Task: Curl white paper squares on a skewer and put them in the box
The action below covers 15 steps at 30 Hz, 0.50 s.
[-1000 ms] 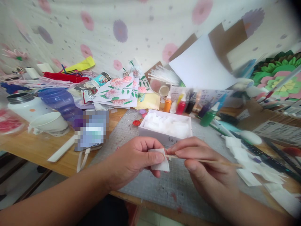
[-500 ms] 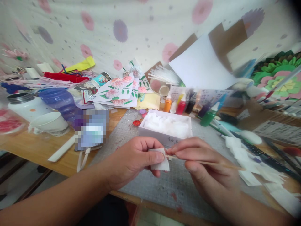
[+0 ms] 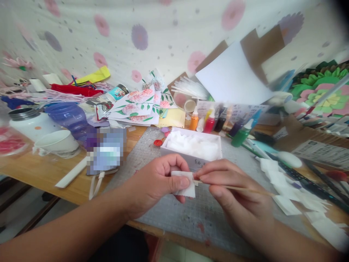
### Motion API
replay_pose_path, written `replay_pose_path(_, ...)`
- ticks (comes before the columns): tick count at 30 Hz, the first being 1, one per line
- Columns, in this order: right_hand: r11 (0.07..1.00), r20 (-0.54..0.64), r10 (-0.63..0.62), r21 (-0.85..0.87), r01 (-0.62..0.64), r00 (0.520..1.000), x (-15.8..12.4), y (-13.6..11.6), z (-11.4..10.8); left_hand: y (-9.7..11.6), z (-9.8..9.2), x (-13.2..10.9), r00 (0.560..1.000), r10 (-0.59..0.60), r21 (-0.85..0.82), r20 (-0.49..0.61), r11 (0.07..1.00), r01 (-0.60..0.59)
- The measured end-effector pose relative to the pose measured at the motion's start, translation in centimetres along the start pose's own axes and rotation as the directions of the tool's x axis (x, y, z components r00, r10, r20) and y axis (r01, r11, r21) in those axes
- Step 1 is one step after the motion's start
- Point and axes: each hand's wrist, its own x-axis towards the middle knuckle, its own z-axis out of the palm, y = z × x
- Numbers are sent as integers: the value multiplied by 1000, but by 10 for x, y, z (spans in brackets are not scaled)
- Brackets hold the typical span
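Observation:
My left hand [image 3: 155,183] pinches a small white paper square [image 3: 188,185] between thumb and fingers, just above the grey cutting mat [image 3: 191,214]. My right hand [image 3: 234,194] is closed on a thin wooden stick [image 3: 245,189], whose tip touches the right edge of the paper square. Both hands hover in front of a white box [image 3: 192,151] filled with white paper pieces.
Small dye bottles [image 3: 212,122] stand behind the box. Cut white paper squares [image 3: 286,193] lie on the mat's right. A white cup [image 3: 57,142], a white jar [image 3: 28,122], a blue bottle [image 3: 69,116] and painted flower cards [image 3: 136,105] crowd the left and back of the wooden table [image 3: 51,171].
Both hands with the paper square and stick have shifted slightly upward and a little left; the grip stays the same.

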Motion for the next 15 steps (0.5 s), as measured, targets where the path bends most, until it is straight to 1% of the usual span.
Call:
replay_pose_path(4,1000,-13,13,17,-13,1000,-1,0,1,2,2,2,1000,31,32,4,999,-31)
replay_pose_path(6,1000,-19,18,12,-17,1000,-1,1,1,4,3,3,996,71,147,-51,987,-63)
replay_pose_path(7,1000,-25,17,6,-17,1000,-1,2,1,6,3,3,986,124,239,-112,966,-95)
replay_pose_path(8,1000,-32,15,-1,-16,999,-2,2,1,7,3,2,962,199,342,-184,931,-127)
replay_pose_path(9,1000,-38,13,-8,-13,999,-2,3,1,9,3,0,927,282,445,-249,883,-150)
replay_pose_path(10,1000,-41,10,-16,-11,999,-2,3,1,10,4,-1,889,355,530,-288,833,-160)
replay_pose_path(11,1000,-41,7,-23,-8,999,-3,3,1,12,5,-3,868,399,590,-298,791,-161)
replay_pose_path(12,1000,-41,3,-27,-4,999,-3,3,1,13,7,-5,870,406,626,-281,765,-155)
replay_pose_path(15,1000,-33,-15,-21,14,999,-3,3,2,15,14,-9,931,315,648,-182,751,-127)
